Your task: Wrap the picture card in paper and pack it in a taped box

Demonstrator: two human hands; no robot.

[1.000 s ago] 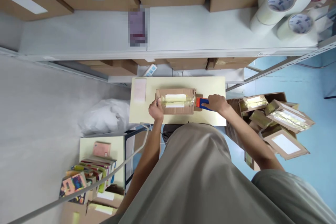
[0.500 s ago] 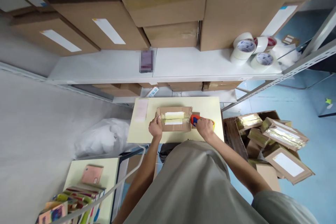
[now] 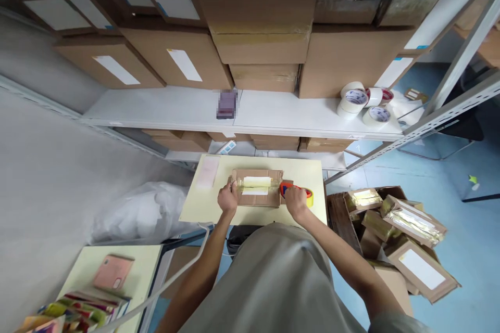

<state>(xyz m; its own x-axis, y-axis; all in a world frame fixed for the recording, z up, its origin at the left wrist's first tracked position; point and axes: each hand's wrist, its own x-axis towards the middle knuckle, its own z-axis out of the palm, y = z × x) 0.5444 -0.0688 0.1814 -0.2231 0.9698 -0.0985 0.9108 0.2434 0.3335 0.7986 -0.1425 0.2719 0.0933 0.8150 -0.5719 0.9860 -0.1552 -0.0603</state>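
Tape (image 3: 255, 183), glossy and yellowish, runs lengthwise along the top of a cardboard parcel (image 3: 258, 197). The parcel lies flat near the middle of the pale yellow worktop (image 3: 199, 210), slightly toward its rear edge, with a white label just in front of the tape strip.

The left hand (image 3: 227, 201) sits at the parcel's left end, its grip curled onto that end. The right hand (image 3: 296, 203) is at the parcel's right end, near the worktop's right edge. Its grip is closed around a red and blue tape dispenser (image 3: 288, 189), whose head touches the parcel's right end. The dispenser's yellow tape roll (image 3: 309, 196) shows just beyond the hand.

A pale pink slip (image 3: 207, 171) lies flat near the worktop's rear left corner, apart from the parcel.

Behind the worktop stands a white shelf (image 3: 289, 112) carrying large cardboard boxes (image 3: 258, 36) along its back and a cluster of white tape rolls (image 3: 361, 101) toward its right end.

On the blue floor to the right of the worktop is an open carton (image 3: 336, 208) heaped with taped parcels (image 3: 406, 223). A white bag (image 3: 144, 210) lies on the floor to the left. A second small table (image 3: 89, 270) at the lower left holds a pink packet (image 3: 113, 272) and colourful books (image 3: 89, 306).
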